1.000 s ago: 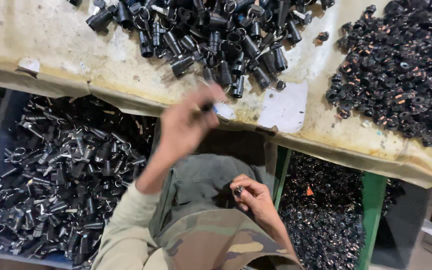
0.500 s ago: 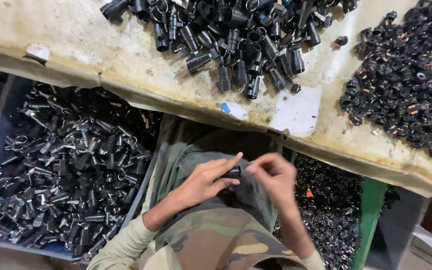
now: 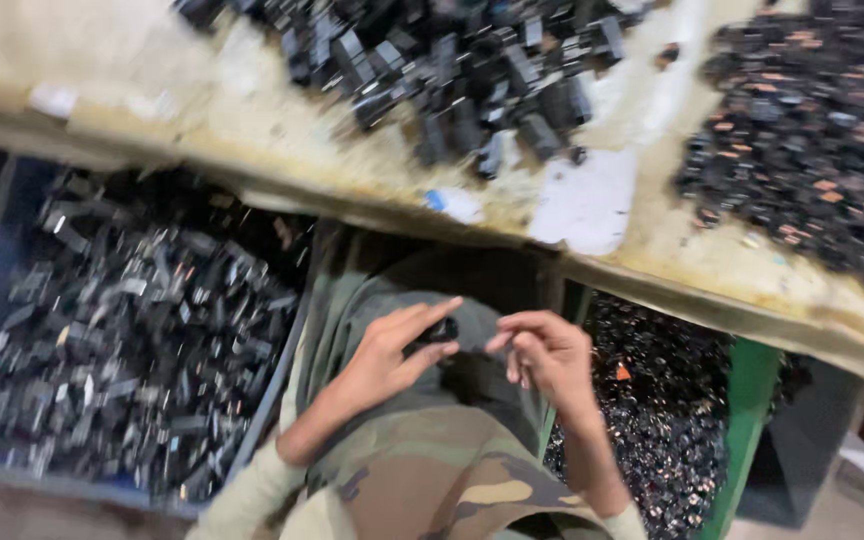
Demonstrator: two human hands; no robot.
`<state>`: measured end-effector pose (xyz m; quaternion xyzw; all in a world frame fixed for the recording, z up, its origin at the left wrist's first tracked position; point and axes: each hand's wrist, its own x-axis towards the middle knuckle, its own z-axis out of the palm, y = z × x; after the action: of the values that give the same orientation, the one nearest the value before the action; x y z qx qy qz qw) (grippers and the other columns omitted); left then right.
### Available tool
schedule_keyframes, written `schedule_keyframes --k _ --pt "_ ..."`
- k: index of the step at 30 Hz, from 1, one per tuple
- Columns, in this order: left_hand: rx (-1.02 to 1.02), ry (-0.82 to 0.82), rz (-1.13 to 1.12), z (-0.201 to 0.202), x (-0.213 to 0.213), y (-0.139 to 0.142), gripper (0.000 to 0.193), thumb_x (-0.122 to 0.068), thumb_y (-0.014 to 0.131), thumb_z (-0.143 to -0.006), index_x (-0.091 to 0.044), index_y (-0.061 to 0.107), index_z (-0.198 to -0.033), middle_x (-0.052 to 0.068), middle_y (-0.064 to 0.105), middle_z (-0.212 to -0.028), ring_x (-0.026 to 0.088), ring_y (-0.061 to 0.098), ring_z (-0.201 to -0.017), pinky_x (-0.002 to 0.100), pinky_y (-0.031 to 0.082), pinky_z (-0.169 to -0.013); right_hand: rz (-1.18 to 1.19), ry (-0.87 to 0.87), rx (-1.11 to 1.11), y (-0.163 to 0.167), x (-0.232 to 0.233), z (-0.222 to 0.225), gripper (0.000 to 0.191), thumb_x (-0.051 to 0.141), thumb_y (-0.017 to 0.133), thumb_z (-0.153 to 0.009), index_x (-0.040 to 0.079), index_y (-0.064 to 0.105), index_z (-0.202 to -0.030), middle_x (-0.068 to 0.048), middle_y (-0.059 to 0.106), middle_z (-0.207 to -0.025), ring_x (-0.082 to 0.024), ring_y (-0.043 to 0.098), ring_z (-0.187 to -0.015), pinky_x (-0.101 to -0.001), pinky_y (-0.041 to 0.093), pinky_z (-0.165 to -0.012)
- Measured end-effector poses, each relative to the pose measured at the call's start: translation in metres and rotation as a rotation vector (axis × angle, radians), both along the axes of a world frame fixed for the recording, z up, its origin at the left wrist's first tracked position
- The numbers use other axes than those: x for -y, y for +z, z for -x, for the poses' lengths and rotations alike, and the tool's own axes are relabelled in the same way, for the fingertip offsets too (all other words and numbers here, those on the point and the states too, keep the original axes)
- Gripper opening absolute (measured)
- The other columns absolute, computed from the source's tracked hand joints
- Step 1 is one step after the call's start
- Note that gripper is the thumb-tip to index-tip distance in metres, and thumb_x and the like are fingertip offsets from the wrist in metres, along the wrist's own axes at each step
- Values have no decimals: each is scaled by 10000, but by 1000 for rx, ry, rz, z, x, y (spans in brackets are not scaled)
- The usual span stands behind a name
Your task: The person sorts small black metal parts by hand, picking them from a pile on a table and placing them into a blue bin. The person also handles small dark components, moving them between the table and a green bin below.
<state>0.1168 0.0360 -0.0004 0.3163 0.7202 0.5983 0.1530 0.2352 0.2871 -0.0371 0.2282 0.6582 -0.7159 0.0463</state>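
Left hand [image 3: 387, 350] pinches a small black part [image 3: 442, 330]; right hand [image 3: 542, 350], fingers loosely curled and empty, should meet it squarely over the lap.

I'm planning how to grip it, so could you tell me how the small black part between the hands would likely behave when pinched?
The small black part looks rigid and probably light: the left hand pinches it in fingertips alone. Its tiny size suggests it could slip out; the blur hides its exact shape.
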Motion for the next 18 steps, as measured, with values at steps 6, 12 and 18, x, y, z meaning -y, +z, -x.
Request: schedule_keyframes --k 6,12,18 --pt "-35 57 15 3 7 -11 514 -162 757 -933 -84 597 -1415 130 682 -1007 313 685 -913 388 545 -804 288 51 -38 -66 33 -24 544 417 389 -1131 -20 711 -1164 -34 612 -795 -66 527 -627 -175 401 -521" --pt "-98 4 -7 5 0 -3 539 -185 755 -940 -88 571 -1437 121 663 -999 323 657 -923 410 526 -807 424 -42 66 -60 12 -32 380 224 652 -980 29 591 -1300 -74 667 -1047 -102 610 -753 -186 438 -504" --pt "-138 -46 -37 5 2 3 539 -162 777 -905 -83 599 -1408 99 670 -991 305 644 -937 418 500 -878 672 -143 65 -65 15 -40 326 77 694 -939 21 619 -1252 -110 707 -1120 -89 629 -785 -134 401 -475"
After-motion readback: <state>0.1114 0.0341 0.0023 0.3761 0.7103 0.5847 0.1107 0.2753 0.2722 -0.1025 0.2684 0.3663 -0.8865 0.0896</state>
